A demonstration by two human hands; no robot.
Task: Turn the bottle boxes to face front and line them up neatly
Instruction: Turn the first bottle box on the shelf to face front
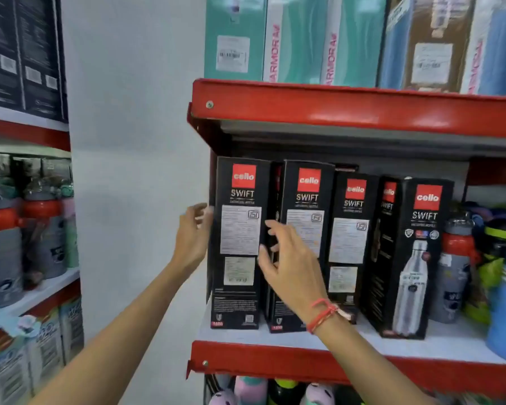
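Observation:
Several tall black Cello Swift bottle boxes stand in a row on the white shelf (pixel 438 344) with a red front lip. The leftmost box (pixel 240 223) shows its label side, as do the second box (pixel 306 200) and the third box (pixel 351 229). The rightmost box (pixel 415 258) is angled and shows a steel bottle picture. My left hand (pixel 194 232) is at the leftmost box's left edge, fingers spread. My right hand (pixel 289 261) reaches to that box's right edge, fingers apart, and covers part of the second box. Neither hand clearly grips anything.
Loose bottles (pixel 457 258) with red and green caps crowd the shelf right of the boxes. Teal and blue boxes (pixel 298 39) fill the shelf above. A second rack (pixel 27 229) with bottles stands at left, across a white wall gap. More bottles (pixel 251 390) sit below.

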